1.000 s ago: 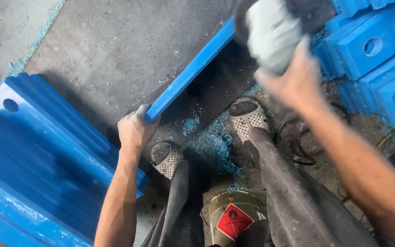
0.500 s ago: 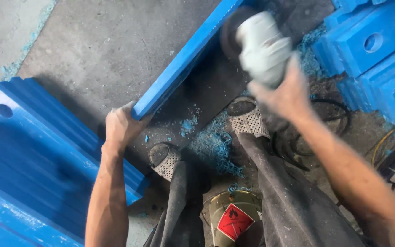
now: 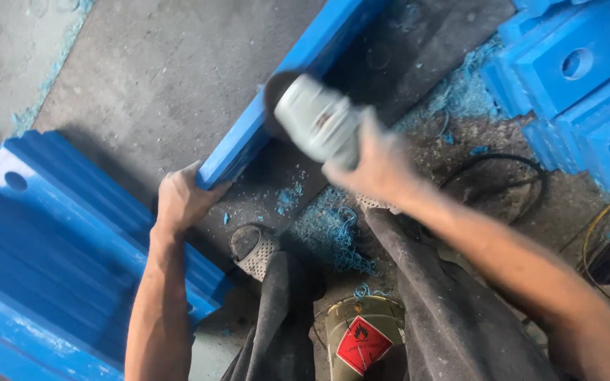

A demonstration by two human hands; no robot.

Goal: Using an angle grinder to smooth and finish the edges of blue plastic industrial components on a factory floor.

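Nearest, at the bottom edge between the person's dark trouser legs, stands a round olive metal can (image 3: 363, 331) whose top bears a red diamond-shaped hazard label with a black flame symbol. Just beyond it, a grey perforated shoe (image 3: 254, 252) rests on the grey concrete floor (image 3: 142, 77), with curly blue plastic shavings (image 3: 333, 229) scattered beside it. To the left lies a stack of flat blue plastic slabs (image 3: 51, 261), the top one with a round hole near its far corner. At the right edge, a yellow cable and a black cable (image 3: 524, 169) loop over the floor, and farther off, top right, sits another pile of blue plastic blocks with round holes (image 3: 573, 70).

The left hand (image 3: 181, 201) is closed around the near end of a long blue plastic bar (image 3: 277, 113), which runs diagonally up and away to the top of the view, its near end raised off the floor. The right hand (image 3: 383, 166), blurred, is wrapped tight around the body of a grey handheld angle grinder (image 3: 315, 120), whose dark disc meets the bar's right-hand edge about midway along the visible length.
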